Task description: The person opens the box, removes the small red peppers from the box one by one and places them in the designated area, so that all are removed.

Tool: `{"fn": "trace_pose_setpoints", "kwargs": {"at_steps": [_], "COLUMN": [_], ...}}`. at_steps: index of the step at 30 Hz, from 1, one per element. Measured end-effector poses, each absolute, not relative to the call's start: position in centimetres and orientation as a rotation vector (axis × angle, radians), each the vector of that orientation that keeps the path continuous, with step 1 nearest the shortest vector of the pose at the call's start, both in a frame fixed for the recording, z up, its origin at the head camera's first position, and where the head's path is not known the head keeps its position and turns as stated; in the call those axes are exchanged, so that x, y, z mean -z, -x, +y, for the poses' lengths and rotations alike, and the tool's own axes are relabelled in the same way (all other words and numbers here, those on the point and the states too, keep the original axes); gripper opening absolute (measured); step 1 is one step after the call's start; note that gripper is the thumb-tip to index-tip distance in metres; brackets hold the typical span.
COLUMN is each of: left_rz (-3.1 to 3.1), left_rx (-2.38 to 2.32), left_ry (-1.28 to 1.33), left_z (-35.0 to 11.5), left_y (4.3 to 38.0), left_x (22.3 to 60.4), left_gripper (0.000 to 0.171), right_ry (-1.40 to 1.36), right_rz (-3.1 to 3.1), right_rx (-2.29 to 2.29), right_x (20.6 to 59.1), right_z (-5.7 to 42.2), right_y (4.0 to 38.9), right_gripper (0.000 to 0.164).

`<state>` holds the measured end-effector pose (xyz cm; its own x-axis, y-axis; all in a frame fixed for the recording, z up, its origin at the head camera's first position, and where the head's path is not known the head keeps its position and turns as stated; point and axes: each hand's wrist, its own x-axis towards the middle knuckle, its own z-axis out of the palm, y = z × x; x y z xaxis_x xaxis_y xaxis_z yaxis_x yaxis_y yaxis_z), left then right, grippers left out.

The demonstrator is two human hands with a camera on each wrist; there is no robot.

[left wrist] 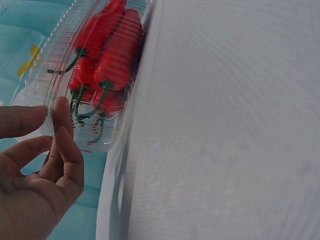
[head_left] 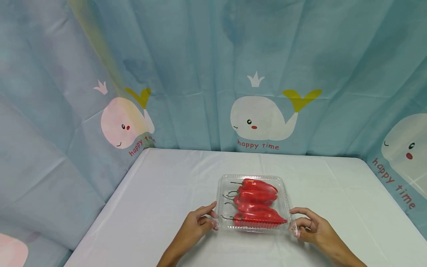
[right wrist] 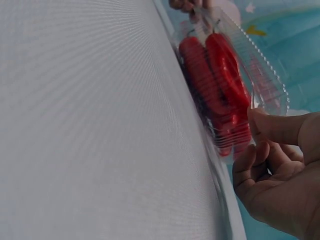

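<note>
"Where was the clear rectangular plastic box [head_left: 284, 193]?"
"On the white cloth-covered table [head_left: 150, 207], with long red green-stemmed peppers [head_left: 257, 196] inside."
"And the grip?"
"The left hand [head_left: 196, 224] pinched its left rim between thumb and fingers; the right hand [head_left: 313, 227], its near right corner."

White-clothed table [head_left: 160, 196], on it a clear plastic box [head_left: 260, 229] of red peppers [head_left: 257, 196].

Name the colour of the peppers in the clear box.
The peppers are red; this shows best in the head view.
</note>
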<state>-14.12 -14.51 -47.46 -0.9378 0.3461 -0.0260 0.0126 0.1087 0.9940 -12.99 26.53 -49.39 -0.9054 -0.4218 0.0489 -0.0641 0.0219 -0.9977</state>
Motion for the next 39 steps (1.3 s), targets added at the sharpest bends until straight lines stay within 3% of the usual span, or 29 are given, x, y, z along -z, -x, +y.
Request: {"fn": "trace_pose_setpoints", "kwargs": {"at_steps": [23, 39], "left_rz": [2.108, 2.192], "left_rx": [-1.937, -1.877], "left_ry": [-0.353, -0.350], "left_z": [-14.5, -14.6], "left_y": [14.0, 13.9], "left_x": [47.2, 47.3], "left_gripper": [0.060, 0.055], "right_ry": [0.537, 0.241], "right_rz": [2.011, 2.069], "right_rx": [1.971, 1.813], "right_x": [49.5, 48.3], "right_z": [26.6, 27.0], "right_y": [13.1, 13.0], "right_gripper": [0.050, 0.043]}}
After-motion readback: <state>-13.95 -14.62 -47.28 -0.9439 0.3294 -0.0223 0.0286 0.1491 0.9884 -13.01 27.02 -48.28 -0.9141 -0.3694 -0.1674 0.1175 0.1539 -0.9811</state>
